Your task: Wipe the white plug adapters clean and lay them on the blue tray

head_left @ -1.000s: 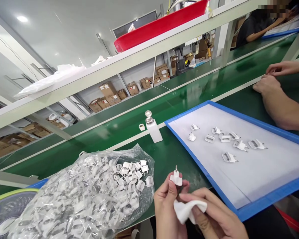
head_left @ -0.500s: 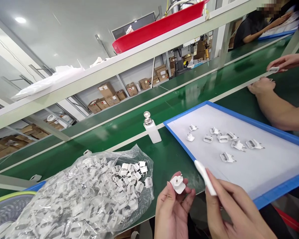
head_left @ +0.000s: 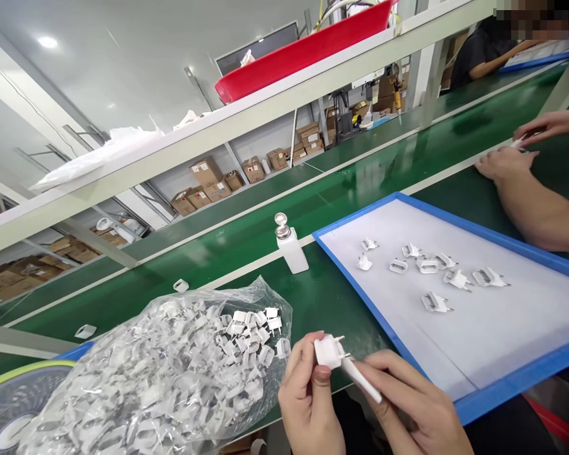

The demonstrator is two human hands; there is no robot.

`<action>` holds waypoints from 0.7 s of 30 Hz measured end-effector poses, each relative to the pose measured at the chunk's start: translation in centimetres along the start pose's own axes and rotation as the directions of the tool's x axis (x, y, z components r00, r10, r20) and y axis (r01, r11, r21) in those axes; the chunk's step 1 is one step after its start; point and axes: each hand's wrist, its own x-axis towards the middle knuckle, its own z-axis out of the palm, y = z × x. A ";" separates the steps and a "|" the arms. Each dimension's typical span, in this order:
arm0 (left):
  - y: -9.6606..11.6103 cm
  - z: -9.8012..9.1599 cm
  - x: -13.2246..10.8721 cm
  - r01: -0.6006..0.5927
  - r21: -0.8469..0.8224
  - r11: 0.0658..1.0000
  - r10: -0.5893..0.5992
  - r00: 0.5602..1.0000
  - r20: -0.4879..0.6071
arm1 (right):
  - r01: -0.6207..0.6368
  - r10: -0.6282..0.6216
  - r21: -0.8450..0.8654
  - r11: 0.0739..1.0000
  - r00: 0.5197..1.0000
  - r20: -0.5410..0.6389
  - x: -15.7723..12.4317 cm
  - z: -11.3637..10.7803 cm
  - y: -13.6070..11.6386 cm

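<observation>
My left hand [head_left: 308, 395] is closed on a white two-pin plug housing [head_left: 328, 351], its pins pointing right. In my right hand [head_left: 410, 404] is a slim white strip [head_left: 366, 382], pinched between thumb and fingers; I cannot tell if it is cloth or plastic. The strip's far end meets the plug near its pins. To the left, a clear plastic bag [head_left: 277, 297] is heaped with many similar plug housings [head_left: 246, 341]. On the right lies a blue-rimmed white tray [head_left: 512, 328] with several plug housings [head_left: 436, 302] spread over its back half.
A white pump bottle [head_left: 294, 251] stands between bag and tray. Two loose white parts [head_left: 181, 285] lie on the green belt [head_left: 246, 237] behind the bag. A fan [head_left: 23, 404] is at lower left. A co-worker's hands [head_left: 507, 163] work at the right. A shelf with a red tray [head_left: 308, 54] crosses above.
My right hand has brought the white strip left and down against the plug. My left hand has turned the plug so its pins face right. The loose parts on the belt shifted right.
</observation>
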 end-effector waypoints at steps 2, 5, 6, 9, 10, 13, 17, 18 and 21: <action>0.4 0.4 -0.1 -0.146 0.108 0.983 0.150 0.988 -0.027 | -0.088 0.076 -0.070 0.994 0.985 -0.158 -0.3 -0.1 0.0; 0.5 0.9 -0.5 -0.252 0.167 0.953 0.259 0.966 -0.020 | -0.036 -0.017 -0.193 0.980 0.964 -0.265 0.1 -0.4 -0.3; 0.4 1.0 -0.5 -0.276 0.183 0.943 0.283 0.959 -0.011 | 0.047 -0.094 -0.222 0.974 0.975 -0.203 0.4 -0.5 -0.4; 0.0 1.0 -0.1 -0.308 0.232 0.923 0.309 0.950 0.030 | 0.272 -0.265 -0.255 0.928 0.962 0.065 1.1 -1.3 -0.3; -0.1 1.0 0.3 -0.296 0.245 0.923 0.294 0.955 0.046 | 0.300 -0.277 -0.264 0.917 0.953 0.123 1.2 -1.7 -0.2; -0.2 2.9 2.0 -0.247 0.234 0.940 0.226 0.968 0.112 | 0.223 -0.208 -0.283 0.933 0.975 0.081 0.8 -3.8 0.1; -0.6 10.9 5.6 -0.384 0.256 0.887 0.215 0.835 0.507 | -0.098 0.000 -0.299 0.949 0.951 -0.310 0.4 -7.2 0.2; -0.8 13.7 6.7 -0.447 0.297 0.843 0.194 0.771 0.607 | -0.148 0.024 -0.291 0.945 0.921 -0.389 0.5 -7.8 0.1; -1.8 21.6 9.3 -0.491 0.353 0.797 0.161 0.734 0.660 | -0.197 0.049 -0.228 0.953 0.849 -0.526 0.2 -8.9 0.6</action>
